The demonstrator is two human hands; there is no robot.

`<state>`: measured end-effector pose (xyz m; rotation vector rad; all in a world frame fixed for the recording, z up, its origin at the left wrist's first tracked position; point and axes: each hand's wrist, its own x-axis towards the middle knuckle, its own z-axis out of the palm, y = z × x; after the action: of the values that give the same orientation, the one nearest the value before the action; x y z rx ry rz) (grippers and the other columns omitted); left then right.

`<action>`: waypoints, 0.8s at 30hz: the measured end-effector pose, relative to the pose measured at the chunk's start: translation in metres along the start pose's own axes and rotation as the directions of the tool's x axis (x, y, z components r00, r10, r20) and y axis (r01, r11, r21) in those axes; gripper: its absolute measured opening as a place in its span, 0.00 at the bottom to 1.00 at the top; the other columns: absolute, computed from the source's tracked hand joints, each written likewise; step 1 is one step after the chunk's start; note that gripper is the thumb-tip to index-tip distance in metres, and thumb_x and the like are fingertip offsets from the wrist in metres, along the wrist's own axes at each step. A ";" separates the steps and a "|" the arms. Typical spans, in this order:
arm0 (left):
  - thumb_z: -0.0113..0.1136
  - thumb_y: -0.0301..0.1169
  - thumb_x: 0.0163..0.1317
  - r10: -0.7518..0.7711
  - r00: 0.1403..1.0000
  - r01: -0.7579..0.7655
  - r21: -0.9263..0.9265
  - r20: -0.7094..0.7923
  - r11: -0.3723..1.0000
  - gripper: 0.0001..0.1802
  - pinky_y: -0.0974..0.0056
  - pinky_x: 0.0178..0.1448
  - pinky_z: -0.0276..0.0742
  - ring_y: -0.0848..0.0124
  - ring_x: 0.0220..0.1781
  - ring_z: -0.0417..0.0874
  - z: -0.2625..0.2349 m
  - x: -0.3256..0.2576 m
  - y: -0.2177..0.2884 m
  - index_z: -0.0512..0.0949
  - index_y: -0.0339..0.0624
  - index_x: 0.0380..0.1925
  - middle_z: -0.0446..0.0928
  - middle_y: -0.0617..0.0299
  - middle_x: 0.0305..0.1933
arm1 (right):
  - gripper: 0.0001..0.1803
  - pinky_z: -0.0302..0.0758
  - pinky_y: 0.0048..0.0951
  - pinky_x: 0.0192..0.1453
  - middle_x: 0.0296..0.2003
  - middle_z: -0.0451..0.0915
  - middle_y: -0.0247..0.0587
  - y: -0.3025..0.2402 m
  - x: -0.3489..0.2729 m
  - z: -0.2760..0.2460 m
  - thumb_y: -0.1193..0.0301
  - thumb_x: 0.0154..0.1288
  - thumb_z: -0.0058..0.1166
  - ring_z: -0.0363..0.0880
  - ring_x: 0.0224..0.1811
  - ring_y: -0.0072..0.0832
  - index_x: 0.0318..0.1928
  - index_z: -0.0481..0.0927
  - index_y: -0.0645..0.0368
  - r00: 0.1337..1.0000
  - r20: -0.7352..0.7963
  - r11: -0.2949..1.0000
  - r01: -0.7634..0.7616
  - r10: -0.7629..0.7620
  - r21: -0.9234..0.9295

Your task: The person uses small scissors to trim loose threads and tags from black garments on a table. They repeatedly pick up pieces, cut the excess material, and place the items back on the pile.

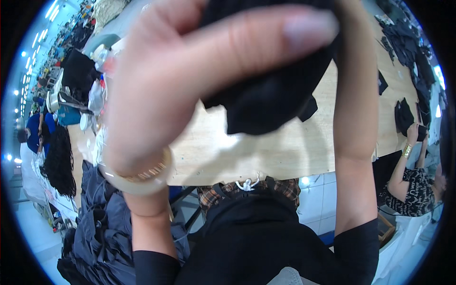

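Note:
Raised close under the camera, my left hand (161, 80) looks large and slightly blurred. Its thumb lies across a piece of black cloth (270, 104), gripping it; the other fingers are mostly hidden. A pale bangle and a gold-coloured bracelet (147, 173) circle that wrist. My right forearm (356, 118) reaches up beside the cloth to the upper edge. The right hand itself is cut off or hidden there, so its fingers do not show. The cloth hangs above the light wooden table (213, 164), and its upper part leaves the picture.
Dark grey garments (99, 223) are heaped at my left. Black cloth (78, 71) and plastic bags (96, 95) crowd the table's left side. At the right, another person (413, 190) handles a black piece (403, 116). More dark cloth (401, 40) lies at the far right.

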<state>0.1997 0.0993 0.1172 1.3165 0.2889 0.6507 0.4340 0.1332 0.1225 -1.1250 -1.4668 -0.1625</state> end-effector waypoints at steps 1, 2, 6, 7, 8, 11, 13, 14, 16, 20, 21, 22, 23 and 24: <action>0.68 0.28 0.63 0.003 1.000 -0.003 -0.018 -0.003 1.000 0.15 0.70 0.44 0.82 0.74 0.38 0.85 0.002 -0.006 -0.015 0.81 0.31 0.48 0.85 0.58 0.41 | 0.16 0.73 0.28 0.47 0.38 0.83 0.39 0.000 -0.008 -0.001 0.60 0.74 0.54 0.78 0.41 0.25 0.48 0.82 0.60 0.999 0.050 1.000 -0.008 0.010 -0.025; 0.67 0.28 0.64 0.002 0.993 0.001 0.021 -0.114 1.000 0.15 0.71 0.45 0.81 0.76 0.39 0.85 -0.009 -0.019 -0.033 0.81 0.31 0.48 0.85 0.59 0.42 | 0.18 0.73 0.28 0.51 0.39 0.83 0.41 0.017 -0.026 0.026 0.56 0.75 0.53 0.78 0.43 0.25 0.49 0.82 0.58 0.998 0.066 1.000 0.005 -0.007 0.024; 0.65 0.26 0.67 -0.232 0.950 0.184 -0.226 -0.209 0.957 0.13 0.72 0.52 0.79 0.78 0.45 0.83 -0.041 -0.060 -0.128 0.80 0.32 0.49 0.84 0.61 0.46 | 0.11 0.53 0.18 0.26 0.25 0.70 0.21 0.008 -0.141 0.014 0.65 0.75 0.51 0.59 0.23 0.09 0.42 0.82 0.59 0.904 0.039 0.862 -0.418 0.426 0.288; 0.65 0.26 0.67 -0.257 0.936 0.199 -0.239 -0.241 0.950 0.13 0.71 0.53 0.79 0.78 0.46 0.83 -0.046 -0.068 -0.151 0.80 0.32 0.49 0.84 0.61 0.47 | 0.09 0.59 0.17 0.32 0.27 0.73 0.23 0.007 -0.172 0.010 0.67 0.74 0.53 0.64 0.27 0.10 0.41 0.81 0.60 0.820 0.144 0.774 -0.571 0.554 0.274; 0.64 0.25 0.67 -0.292 0.916 0.225 -0.251 -0.275 0.942 0.14 0.71 0.54 0.79 0.78 0.47 0.83 -0.049 -0.076 -0.171 0.80 0.32 0.50 0.84 0.61 0.47 | 0.08 0.65 0.16 0.38 0.28 0.76 0.26 0.006 -0.202 0.005 0.69 0.72 0.54 0.68 0.31 0.12 0.40 0.81 0.61 0.700 0.246 0.656 -0.714 0.670 0.245; 0.64 0.25 0.67 -0.363 0.876 0.282 -0.272 -0.319 0.920 0.14 0.70 0.56 0.78 0.78 0.49 0.82 -0.050 -0.102 -0.192 0.79 0.32 0.51 0.84 0.61 0.48 | 0.07 0.62 0.14 0.37 0.28 0.72 0.23 -0.009 -0.270 0.013 0.70 0.71 0.57 0.66 0.31 0.09 0.40 0.80 0.61 0.557 0.331 0.548 -0.826 0.762 0.129; 0.63 0.25 0.68 -0.374 0.864 0.287 -0.279 -0.339 0.916 0.14 0.71 0.56 0.78 0.78 0.49 0.82 -0.045 -0.114 -0.195 0.79 0.32 0.51 0.84 0.61 0.48 | 0.08 0.60 0.13 0.36 0.29 0.71 0.22 -0.026 -0.295 0.017 0.70 0.70 0.59 0.64 0.31 0.08 0.44 0.78 0.60 0.491 0.392 0.436 -0.871 0.778 0.225; 0.63 0.24 0.68 -0.372 0.860 0.279 -0.287 -0.350 0.916 0.14 0.71 0.56 0.78 0.78 0.49 0.82 -0.041 -0.118 -0.196 0.79 0.32 0.52 0.84 0.62 0.48 | 0.08 0.60 0.14 0.36 0.29 0.71 0.23 -0.033 -0.301 0.019 0.69 0.70 0.60 0.64 0.31 0.08 0.44 0.78 0.59 0.492 0.390 0.426 -0.870 0.779 0.247; 0.63 0.24 0.68 -0.361 0.857 0.257 -0.302 -0.368 0.918 0.14 0.71 0.55 0.77 0.78 0.49 0.82 -0.034 -0.121 -0.192 0.78 0.32 0.52 0.84 0.62 0.48 | 0.10 0.60 0.14 0.36 0.30 0.72 0.23 -0.047 -0.307 0.021 0.68 0.70 0.60 0.64 0.31 0.09 0.45 0.77 0.58 0.500 0.378 0.413 -0.863 0.779 0.290; 0.63 0.23 0.67 -0.375 0.863 0.296 -0.264 -0.339 0.918 0.14 0.74 0.49 0.78 0.82 0.45 0.82 -0.031 -0.124 -0.191 0.78 0.32 0.52 0.84 0.63 0.47 | 0.11 0.66 0.16 0.37 0.33 0.77 0.25 -0.064 -0.294 0.017 0.72 0.66 0.64 0.70 0.34 0.11 0.46 0.77 0.59 0.542 0.360 0.528 -0.837 0.760 0.146; 0.63 0.23 0.67 -0.365 0.864 0.294 -0.242 -0.347 0.925 0.14 0.74 0.48 0.78 0.82 0.44 0.82 -0.030 -0.125 -0.191 0.79 0.32 0.51 0.84 0.63 0.46 | 0.11 0.68 0.17 0.37 0.33 0.79 0.27 -0.069 -0.286 0.017 0.74 0.64 0.65 0.72 0.34 0.12 0.45 0.78 0.59 0.580 0.373 0.572 -0.807 0.724 0.147; 0.63 0.23 0.67 -0.356 0.865 0.292 -0.220 -0.355 0.931 0.14 0.75 0.47 0.78 0.82 0.43 0.82 -0.030 -0.126 -0.191 0.79 0.32 0.51 0.84 0.63 0.46 | 0.12 0.70 0.18 0.37 0.34 0.80 0.29 -0.075 -0.277 0.020 0.76 0.63 0.65 0.75 0.35 0.12 0.45 0.79 0.60 0.617 0.387 0.614 -0.775 0.685 0.149; 0.63 0.22 0.67 -0.346 0.865 0.291 -0.199 -0.364 0.936 0.13 0.75 0.46 0.78 0.83 0.42 0.82 -0.030 -0.127 -0.191 0.80 0.31 0.51 0.84 0.63 0.45 | 0.12 0.71 0.18 0.38 0.34 0.81 0.30 -0.075 -0.276 0.025 0.78 0.61 0.65 0.77 0.36 0.13 0.44 0.80 0.60 0.658 0.400 0.661 -0.735 0.638 0.154; 0.63 0.22 0.67 -0.327 0.872 0.270 -0.199 -0.365 0.942 0.13 0.75 0.46 0.78 0.83 0.42 0.82 -0.029 -0.127 -0.190 0.80 0.31 0.50 0.84 0.63 0.44 | 0.12 0.73 0.19 0.38 0.34 0.82 0.32 -0.076 -0.275 0.029 0.80 0.59 0.65 0.78 0.36 0.14 0.44 0.81 0.61 0.696 0.408 0.705 -0.691 0.591 0.158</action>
<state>0.1361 0.0270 -0.0915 0.9674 0.7494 0.6540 0.3083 -0.0325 -0.0749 -1.3911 -1.2215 0.7706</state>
